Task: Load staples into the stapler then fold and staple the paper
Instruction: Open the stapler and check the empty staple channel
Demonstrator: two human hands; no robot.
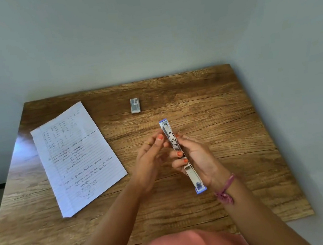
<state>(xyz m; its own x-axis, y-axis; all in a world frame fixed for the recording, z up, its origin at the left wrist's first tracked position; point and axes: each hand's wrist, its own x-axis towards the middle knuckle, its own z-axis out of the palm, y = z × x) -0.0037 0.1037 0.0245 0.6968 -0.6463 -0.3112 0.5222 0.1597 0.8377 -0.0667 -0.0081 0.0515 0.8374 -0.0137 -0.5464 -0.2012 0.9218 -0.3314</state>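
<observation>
One stapler (181, 156), swung wide open, held above middle of table (227, 113). Right hand (199, 156) fingers wrap around it. Left hand (151, 160) fingertips pinch its far part. One paper (76, 156) lies flat at left, near table edge. One small staple box (135, 105) sits toward far edge. Bare wood at right.
</observation>
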